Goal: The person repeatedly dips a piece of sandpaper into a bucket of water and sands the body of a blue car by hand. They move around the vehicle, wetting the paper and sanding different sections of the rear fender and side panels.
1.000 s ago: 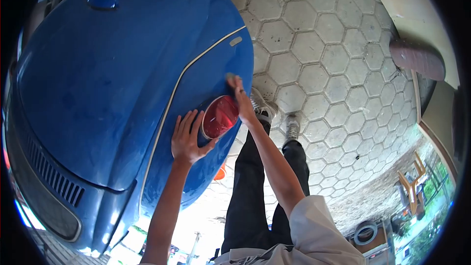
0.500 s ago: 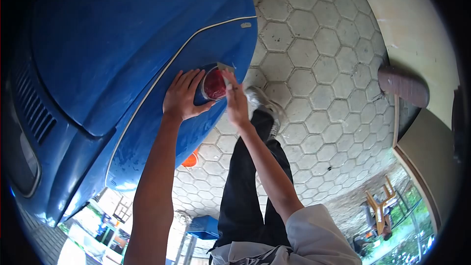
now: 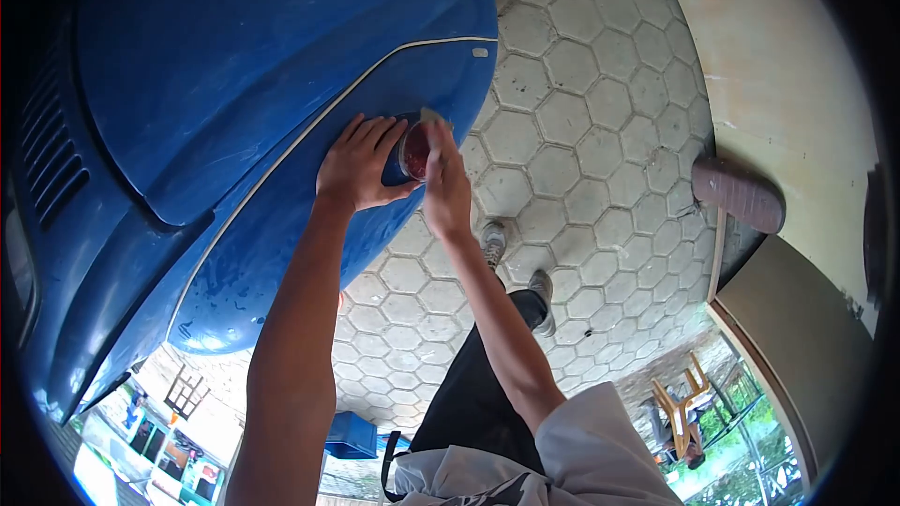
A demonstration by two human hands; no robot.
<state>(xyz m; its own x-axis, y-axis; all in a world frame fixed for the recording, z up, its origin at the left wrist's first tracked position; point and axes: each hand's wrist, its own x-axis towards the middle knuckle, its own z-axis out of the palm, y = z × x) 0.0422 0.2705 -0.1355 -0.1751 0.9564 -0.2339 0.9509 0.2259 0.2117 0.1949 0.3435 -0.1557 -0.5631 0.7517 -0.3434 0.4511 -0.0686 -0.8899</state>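
Observation:
The round red tail light [image 3: 415, 152] sits on the curved fender of a blue car [image 3: 281, 103]. My left hand [image 3: 364, 164] lies with its fingers spread on the blue paint just left of the light, thumb along its lower edge. My right hand [image 3: 446, 183] is on the light's right side, its fingers held together over part of the red lens. A small pale flat piece [image 3: 429, 116] shows past those fingertips at the top of the light, pressed under the hand; whether it is cloth or sandpaper I cannot tell.
Hexagonal paving [image 3: 581, 141] spreads right of the car. A pale panel [image 3: 769, 84] stands along the right side, beside a brown rounded block [image 3: 741, 195]. Below are a blue bin [image 3: 352, 436], a wooden chair [image 3: 682, 403] and a person [image 3: 694, 454] in the background.
My right hand has shifted left across the lens, covering more of it. My left hand stays beside the light. My feet have moved back from the car, and the view has shifted slightly.

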